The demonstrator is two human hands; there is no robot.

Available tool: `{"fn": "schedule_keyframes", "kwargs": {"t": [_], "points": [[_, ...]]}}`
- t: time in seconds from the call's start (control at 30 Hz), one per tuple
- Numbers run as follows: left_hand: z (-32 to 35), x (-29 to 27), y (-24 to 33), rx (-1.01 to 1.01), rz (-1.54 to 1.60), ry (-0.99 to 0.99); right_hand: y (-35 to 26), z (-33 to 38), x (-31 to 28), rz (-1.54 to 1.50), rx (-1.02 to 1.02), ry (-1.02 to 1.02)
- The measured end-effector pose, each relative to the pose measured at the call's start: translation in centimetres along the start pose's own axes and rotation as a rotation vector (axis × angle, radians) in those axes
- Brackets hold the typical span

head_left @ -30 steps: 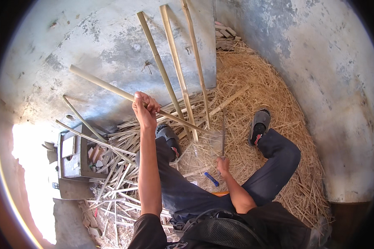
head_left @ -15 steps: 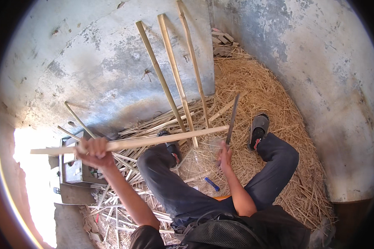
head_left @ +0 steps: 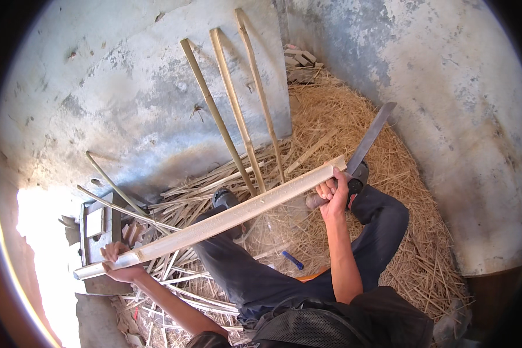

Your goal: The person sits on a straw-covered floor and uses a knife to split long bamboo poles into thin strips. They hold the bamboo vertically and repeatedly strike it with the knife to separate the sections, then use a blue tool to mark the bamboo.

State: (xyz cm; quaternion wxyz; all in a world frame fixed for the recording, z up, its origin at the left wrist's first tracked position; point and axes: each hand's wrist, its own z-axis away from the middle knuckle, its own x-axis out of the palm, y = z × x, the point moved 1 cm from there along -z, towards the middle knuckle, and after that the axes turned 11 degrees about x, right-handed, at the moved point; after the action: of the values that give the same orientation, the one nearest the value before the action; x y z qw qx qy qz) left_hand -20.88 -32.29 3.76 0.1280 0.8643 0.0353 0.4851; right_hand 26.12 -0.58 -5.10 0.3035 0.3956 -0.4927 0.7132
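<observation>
A long, pale split bamboo piece (head_left: 232, 221) lies slantwise across the space above my knees, its hollow inner face showing. My left hand (head_left: 122, 264) grips its lower left end, fingers wrapped around the edge. My right hand (head_left: 334, 194) is closed on the wooden handle of a machete (head_left: 372, 136), whose long dark blade points up and to the right, away from me. My right thumb touches the upper right end of the bamboo, where it meets the base of the blade.
Three bamboo lengths (head_left: 232, 104) lean against the stained wall. Cut strips (head_left: 180, 255) and shavings (head_left: 429, 243) cover the floor around my legs. A blue tool (head_left: 292, 260) lies between my legs. A metal box (head_left: 90, 232) stands at left; bricks (head_left: 300, 60) are in the far corner.
The bamboo has tilted, its left end lower and right end higher, with the hollow side now showing. My left hand has dropped. My right hand and machete have moved up and right.
</observation>
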Motion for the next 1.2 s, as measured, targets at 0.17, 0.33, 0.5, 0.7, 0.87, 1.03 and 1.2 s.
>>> {"fn": "schedule_keyframes", "kwargs": {"t": [0.17,0.33,0.5,0.7,0.87,1.03,1.2], "points": [[0.8,-0.7,-1.5,-0.311,-0.547,0.116,-3.2,0.7,3.7,-0.176,-0.083,0.058],[3.3,4.8,-5.6,-0.631,-0.857,0.053,-11.0,0.2,5.7,0.002,-0.454,0.034],[3.8,5.3,-11.4,-1.081,-0.892,-0.421,-22.3,1.5,8.5,0.086,-0.730,0.072],[7.0,11.7,-17.5,-1.280,-0.720,-1.321,-32.5,4.7,15.8,0.073,-0.977,0.101],[8.3,18.5,-18.8,-1.170,-0.666,-1.575,-41.9,5.4,15.9,0.321,-0.962,-0.230],[8.0,26.2,-20.0,-0.581,-0.755,-1.512,-42.1,5.6,19.4,0.422,-0.875,-0.323],[9.6,31.5,-25.2,-0.235,-0.606,-1.395,-36.4,3.7,24.1,0.604,-0.739,-0.339]]}}
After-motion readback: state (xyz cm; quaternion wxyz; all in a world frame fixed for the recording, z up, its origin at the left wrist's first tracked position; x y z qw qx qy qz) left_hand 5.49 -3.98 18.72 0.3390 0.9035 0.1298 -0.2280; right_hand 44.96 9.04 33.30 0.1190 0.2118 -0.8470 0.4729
